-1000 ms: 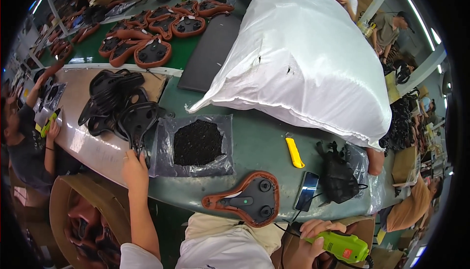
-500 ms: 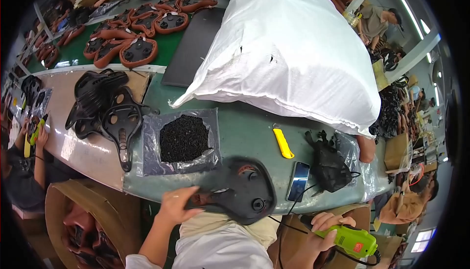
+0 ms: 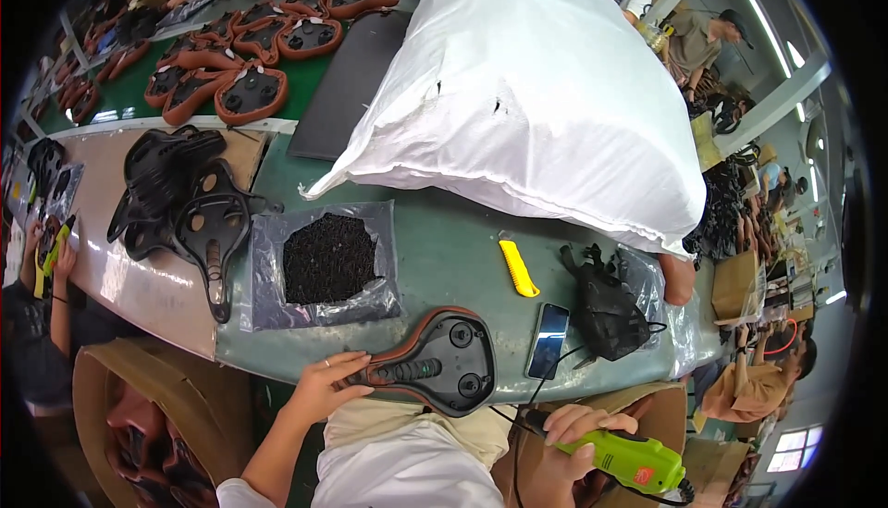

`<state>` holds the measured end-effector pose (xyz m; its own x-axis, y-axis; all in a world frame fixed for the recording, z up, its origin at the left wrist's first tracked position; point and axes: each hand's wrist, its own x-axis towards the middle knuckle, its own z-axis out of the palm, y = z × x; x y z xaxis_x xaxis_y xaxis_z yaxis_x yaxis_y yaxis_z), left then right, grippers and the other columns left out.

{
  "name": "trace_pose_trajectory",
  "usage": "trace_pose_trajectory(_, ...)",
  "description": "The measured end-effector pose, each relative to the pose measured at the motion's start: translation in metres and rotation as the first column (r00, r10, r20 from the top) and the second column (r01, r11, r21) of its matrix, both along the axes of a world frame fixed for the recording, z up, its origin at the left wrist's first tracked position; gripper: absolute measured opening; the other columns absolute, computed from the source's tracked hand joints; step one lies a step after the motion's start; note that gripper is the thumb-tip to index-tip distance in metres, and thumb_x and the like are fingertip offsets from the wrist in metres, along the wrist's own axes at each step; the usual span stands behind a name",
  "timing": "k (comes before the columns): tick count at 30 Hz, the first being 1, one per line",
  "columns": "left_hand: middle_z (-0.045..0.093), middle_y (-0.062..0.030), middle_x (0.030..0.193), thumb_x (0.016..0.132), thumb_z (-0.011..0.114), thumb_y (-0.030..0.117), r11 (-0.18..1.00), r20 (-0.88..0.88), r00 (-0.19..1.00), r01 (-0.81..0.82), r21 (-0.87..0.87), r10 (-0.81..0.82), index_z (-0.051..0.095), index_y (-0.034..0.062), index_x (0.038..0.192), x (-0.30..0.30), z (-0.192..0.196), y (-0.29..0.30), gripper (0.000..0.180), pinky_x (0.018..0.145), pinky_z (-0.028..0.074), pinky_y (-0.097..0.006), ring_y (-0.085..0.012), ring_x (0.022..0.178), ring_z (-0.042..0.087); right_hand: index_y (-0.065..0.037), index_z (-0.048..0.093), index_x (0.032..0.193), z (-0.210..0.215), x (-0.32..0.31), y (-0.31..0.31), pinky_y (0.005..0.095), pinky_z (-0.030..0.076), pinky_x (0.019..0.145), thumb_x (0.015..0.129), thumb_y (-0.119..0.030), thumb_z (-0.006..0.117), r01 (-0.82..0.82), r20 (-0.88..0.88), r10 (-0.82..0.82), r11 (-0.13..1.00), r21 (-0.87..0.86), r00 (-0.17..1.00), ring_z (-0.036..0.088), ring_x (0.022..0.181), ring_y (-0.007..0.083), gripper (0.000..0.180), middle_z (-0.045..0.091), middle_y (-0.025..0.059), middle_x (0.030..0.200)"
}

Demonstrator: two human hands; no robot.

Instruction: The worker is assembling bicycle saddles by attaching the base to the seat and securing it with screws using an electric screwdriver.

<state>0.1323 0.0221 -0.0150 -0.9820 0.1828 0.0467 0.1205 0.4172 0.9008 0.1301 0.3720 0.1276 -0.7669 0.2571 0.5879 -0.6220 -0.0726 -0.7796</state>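
Note:
A bicycle saddle, underside up with a black base and brown cover edge, lies at the table's front edge. Its narrow nose is between the fingers and thumb of my left hand. At the lower right, my right hand is wrapped round a green corded electric screwdriver, held apart from the saddle. Beyond my left hand lies an opened plastic bag of small black screws. A pile of black saddle bases sits left of the bag.
Behind, a big white sack covers much of the green table. A yellow utility knife, phone and black bag lie to the right. Brown saddles fill the far left. A cardboard box stands below the table.
The saddle, blurred before, now lies still and turned to show its underside more plainly. My left hand has closed on its nose. My right hand still holds the screwdriver.

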Motion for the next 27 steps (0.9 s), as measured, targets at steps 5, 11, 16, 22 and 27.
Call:
trace_pose_trajectory(5, 0.072, -0.0139, 0.135, 0.083, 0.091, 0.019, 0.973, 0.056, 0.995, -0.088, 0.213, 0.078, 0.077, 0.0058, 0.130, -0.002, -0.013, 0.035, 0.051, 0.072, 0.061, -0.028, -0.0178, 0.083, 0.074, -0.012, 0.041, 0.125, -0.004, -0.006, -0.044, 0.0378, 0.053, 0.054, 0.098, -0.030, 0.078, -0.179, 0.044, 0.183, 0.980, -0.085, 0.982, 0.059, 0.057, 0.0214, 0.049, 0.058, 0.0063, 0.069)
trace_pose_trajectory(11, 0.074, -0.0151, 0.131, 0.083, 0.091, 0.022, 0.976, -0.062, 0.998, -0.011, 0.219, 0.026, 0.077, 0.0089, 0.131, -0.022, -0.014, 0.069, 0.051, 0.080, 0.064, -0.034, -0.0272, 0.094, 0.078, -0.015, 0.040, 0.131, -0.047, -0.032, -0.089, 0.0436, 0.055, 0.062, 0.100, -0.027, 0.077, -0.428, 0.004, 0.431, 0.897, -0.108, 0.902, 0.062, 0.061, 0.0265, 0.051, 0.061, 0.0081, 0.073)
trace_pose_trajectory(16, 0.073, -0.0149, 0.132, 0.084, 0.090, 0.022, 0.969, 0.079, 0.997, -0.024, 0.247, 0.004, 0.076, 0.0119, 0.132, -0.021, -0.005, 0.067, 0.051, 0.082, 0.064, -0.035, -0.0298, 0.096, 0.078, -0.015, 0.037, 0.131, -0.070, -0.040, -0.106, 0.0431, 0.055, 0.062, 0.100, -0.024, 0.077, -0.462, 0.060, 0.469, 0.882, -0.094, 0.881, 0.062, 0.061, 0.0261, 0.051, 0.061, 0.0096, 0.076)
trace_pose_trajectory(22, 0.073, -0.0140, 0.133, 0.083, 0.087, 0.020, 0.975, 0.020, 1.000, -0.010, 0.220, 0.006, 0.074, 0.0141, 0.136, -0.016, -0.015, 0.066, 0.055, 0.082, 0.064, -0.036, -0.0314, 0.099, 0.077, -0.014, 0.036, 0.132, -0.085, -0.047, -0.113, 0.0438, 0.056, 0.063, 0.097, -0.017, 0.079, -0.511, 0.075, 0.510, 0.860, 0.000, 0.857, 0.062, 0.061, 0.0255, 0.056, 0.062, 0.0097, 0.078)
trace_pose_trajectory(27, 0.073, -0.0134, 0.131, 0.082, 0.085, 0.015, 0.984, -0.068, 0.997, -0.016, 0.180, 0.029, 0.074, 0.0140, 0.136, -0.017, -0.019, 0.067, 0.055, 0.082, 0.064, -0.038, -0.0319, 0.100, 0.076, -0.006, 0.049, 0.115, -0.059, -0.065, -0.130, 0.0446, 0.060, 0.069, 0.084, 0.001, 0.082, -0.681, 0.079, 0.688, 0.683, 0.264, 0.721, 0.070, 0.067, 0.0281, 0.046, 0.068, 0.0112, 0.079)
